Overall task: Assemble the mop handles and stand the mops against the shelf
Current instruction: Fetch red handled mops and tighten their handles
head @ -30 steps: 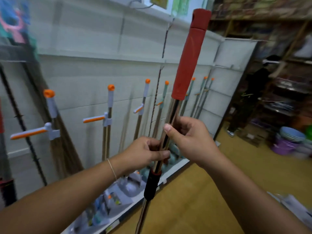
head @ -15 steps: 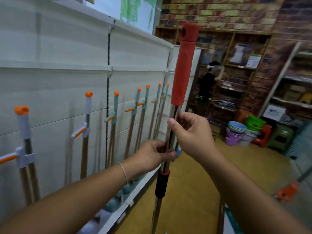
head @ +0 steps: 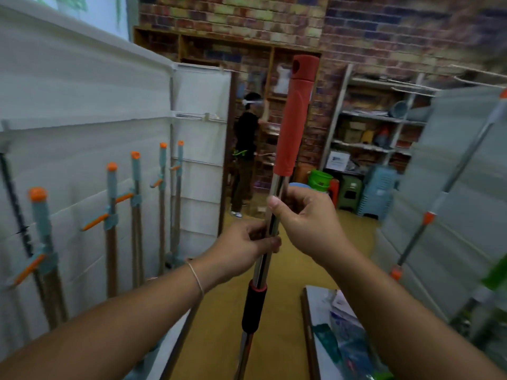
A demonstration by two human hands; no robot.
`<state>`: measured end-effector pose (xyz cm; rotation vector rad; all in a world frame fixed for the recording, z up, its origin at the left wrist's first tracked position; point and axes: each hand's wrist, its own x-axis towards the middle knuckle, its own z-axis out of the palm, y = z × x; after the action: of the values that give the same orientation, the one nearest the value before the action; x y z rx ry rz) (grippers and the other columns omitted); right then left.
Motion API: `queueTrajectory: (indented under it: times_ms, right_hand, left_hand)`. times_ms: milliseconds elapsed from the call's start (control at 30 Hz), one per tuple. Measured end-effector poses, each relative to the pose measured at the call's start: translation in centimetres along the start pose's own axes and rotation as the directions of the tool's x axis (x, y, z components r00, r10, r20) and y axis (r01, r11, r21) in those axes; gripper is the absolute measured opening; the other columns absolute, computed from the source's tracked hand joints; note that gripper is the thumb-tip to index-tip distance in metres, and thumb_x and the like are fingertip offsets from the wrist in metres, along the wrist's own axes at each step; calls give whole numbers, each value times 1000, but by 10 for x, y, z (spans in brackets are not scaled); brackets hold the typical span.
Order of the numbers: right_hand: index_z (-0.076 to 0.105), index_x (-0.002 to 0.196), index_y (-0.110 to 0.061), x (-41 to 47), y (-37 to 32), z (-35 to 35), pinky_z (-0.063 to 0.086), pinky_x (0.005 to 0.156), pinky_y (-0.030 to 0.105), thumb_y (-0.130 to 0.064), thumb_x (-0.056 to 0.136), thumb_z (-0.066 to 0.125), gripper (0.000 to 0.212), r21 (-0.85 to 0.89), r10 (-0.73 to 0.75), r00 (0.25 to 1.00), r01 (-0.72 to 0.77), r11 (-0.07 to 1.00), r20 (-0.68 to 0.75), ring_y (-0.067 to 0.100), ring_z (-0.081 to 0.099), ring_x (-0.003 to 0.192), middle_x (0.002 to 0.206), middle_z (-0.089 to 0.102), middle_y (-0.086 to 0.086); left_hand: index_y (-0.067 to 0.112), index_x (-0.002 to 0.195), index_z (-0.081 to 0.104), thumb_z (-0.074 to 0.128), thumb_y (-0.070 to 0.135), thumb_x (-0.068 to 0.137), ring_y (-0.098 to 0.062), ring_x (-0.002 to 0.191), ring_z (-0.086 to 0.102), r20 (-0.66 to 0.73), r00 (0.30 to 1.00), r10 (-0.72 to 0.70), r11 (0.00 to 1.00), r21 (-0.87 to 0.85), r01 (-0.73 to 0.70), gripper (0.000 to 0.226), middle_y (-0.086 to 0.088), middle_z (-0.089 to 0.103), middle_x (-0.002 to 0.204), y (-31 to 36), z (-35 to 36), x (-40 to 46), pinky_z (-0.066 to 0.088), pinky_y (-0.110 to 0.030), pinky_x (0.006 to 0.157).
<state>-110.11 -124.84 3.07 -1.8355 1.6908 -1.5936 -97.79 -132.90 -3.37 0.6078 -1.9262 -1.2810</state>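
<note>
Mop handle (head: 263, 259): chrome pole held near upright in mid-aisle, leaning slightly right at the top; lower end runs out of view at the bottom edge.
Red grip (head: 295, 119): plastic sleeve on the pole's top, a hole near its cap.
Black collar (head: 253, 308): dark sleeve with a red ring, on the pole just below the hands.
Left hand (head: 241, 248): curled shut around the chrome pole, thumb laid across the front, fingers wrapped behind.
Right hand (head: 307, 218): just above the left, closed on the pole; thumb pressed flat along the tube, fingers bent round the far side. The two hands nearly touch.
Wrist band (head: 196, 278): thin light loop on the left wrist.
Shelf (head: 82, 133): white panelled unit along the left.
Standing mops (head: 137, 209): row of brown poles with grey-blue, orange-tipped tops leaning against the shelf.
Far end: another person (head: 247, 152) in dark clothes, facing brick-backed shelving.
Floor (head: 219, 325): yellowish; packaging (head: 340, 333) lies lower right.
</note>
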Motion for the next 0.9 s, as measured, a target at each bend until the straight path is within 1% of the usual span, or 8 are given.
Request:
queueTrajectory:
  times_ms: [133,233,300,500,600,733,833,900]
  right_hand:
    - [71,84,-21,38,35,-19,39,47,15,-32,93,64,17,-60,37,998,-40,997,-58,-2,52,50,53,56,-18]
    - [63,63,-28,65,64,-32,29,43,14,-40,91,66,31,-50,39,991,-46,998,-131,2,40,42,44,43,-16]
    - [59,55,-32,85,86,-42,28,42,13,-43,89,68,37,-73,28,983,-42,996,-180,2,38,41,43,42,-16]
    - [72,74,-25,162,151,-67,36,41,16,-42,84,73,20,-59,47,979,-60,996,-196,0,47,42,49,56,-17]
    - [74,77,-26,197,179,-70,42,46,18,-40,84,74,16,-29,60,982,-66,997,-181,0,53,49,56,64,-14]
    - [73,80,-26,237,209,-73,43,48,13,-36,85,74,11,10,60,982,-60,998,-178,-3,56,50,57,63,-19]
    - [73,81,-25,267,231,-75,45,46,13,-34,85,74,9,29,68,982,-63,998,-174,-1,59,49,59,67,-17]
    - [72,79,-25,286,246,-75,45,42,14,-29,86,73,9,50,74,982,-66,997,-174,3,61,46,62,69,-11]
  left_hand:
    - [9,92,71,69,17,87,-22,88,70,76,997,18,1000,-6,-18,10,-7,74,86,-9,13,61,55,-38,87]
    - [9,89,70,68,15,88,-19,83,71,118,993,16,1000,-9,-15,6,-9,74,84,-18,26,103,56,-23,76]
    - [8,90,70,68,15,88,-19,83,71,144,990,9,1000,1,-10,7,-11,74,85,-27,36,130,56,-21,75]
    - [6,96,69,69,12,87,-26,91,71,187,979,-82,997,2,83,11,-14,73,90,-57,50,217,53,-43,94]
    - [6,96,69,70,12,86,-24,91,72,187,974,-129,991,-11,134,12,-14,74,91,-67,51,260,53,-39,93]
    - [9,100,70,72,13,84,-19,90,72,200,965,-168,985,-9,173,17,-11,75,93,-74,50,311,51,-27,81]
    - [6,106,68,69,17,86,-21,97,70,193,975,-108,989,-82,126,23,-12,74,99,-75,48,351,50,-36,88]
    - [2,108,67,66,15,87,-22,96,70,178,982,-64,985,-146,91,24,-15,73,100,-77,48,378,50,-35,89]
